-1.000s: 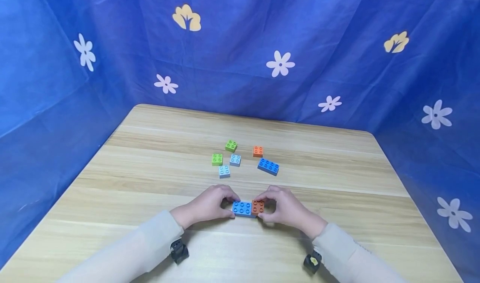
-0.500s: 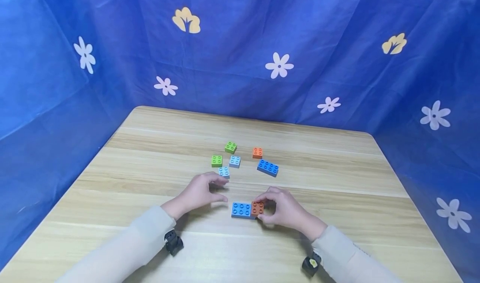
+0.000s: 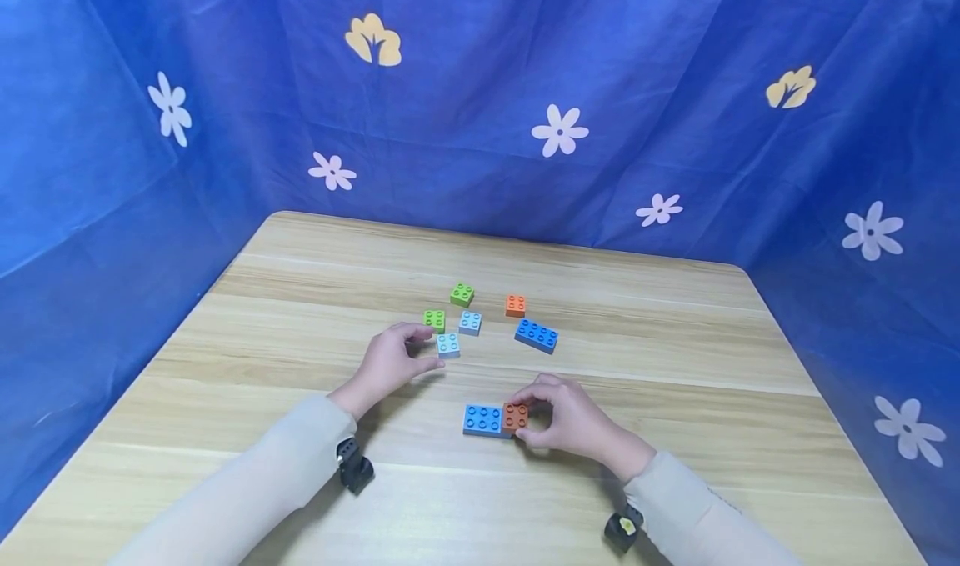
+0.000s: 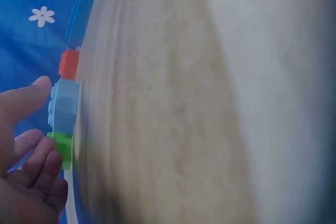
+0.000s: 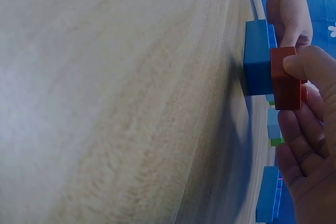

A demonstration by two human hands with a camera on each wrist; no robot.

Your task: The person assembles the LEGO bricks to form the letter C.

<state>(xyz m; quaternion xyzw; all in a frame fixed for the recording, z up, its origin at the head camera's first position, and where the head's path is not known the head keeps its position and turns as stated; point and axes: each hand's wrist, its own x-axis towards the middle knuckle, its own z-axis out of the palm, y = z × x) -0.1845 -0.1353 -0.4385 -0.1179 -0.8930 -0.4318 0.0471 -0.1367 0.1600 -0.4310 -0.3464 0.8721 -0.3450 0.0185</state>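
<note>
In the head view my right hand (image 3: 570, 416) pinches a reddish-brown brick (image 3: 515, 417) between thumb and fingers. That brick sits on the right end of a longer blue brick (image 3: 482, 420), and the right wrist view shows it overhanging the end. My left hand (image 3: 390, 366) is apart from them, farther up the table, with thumb and fingers spread. Just right of its fingertips lies a pale blue brick (image 3: 448, 346); a gap shows between the thumb and the light blue bricks in the left wrist view. A green brick (image 3: 434, 321) lies just beyond the fingers.
Behind the pale blue brick are another light blue brick (image 3: 470, 323) and a second green brick (image 3: 462, 294). To their right lie an orange brick (image 3: 515, 305) and a long dark blue brick (image 3: 536, 335). A blue flowered cloth (image 3: 465, 132) hangs behind the wooden table (image 3: 637, 316).
My left hand has let go of the longer blue brick and moved away, up and left, beside the pale blue brick. The right hand keeps its grip on the reddish-brown brick.
</note>
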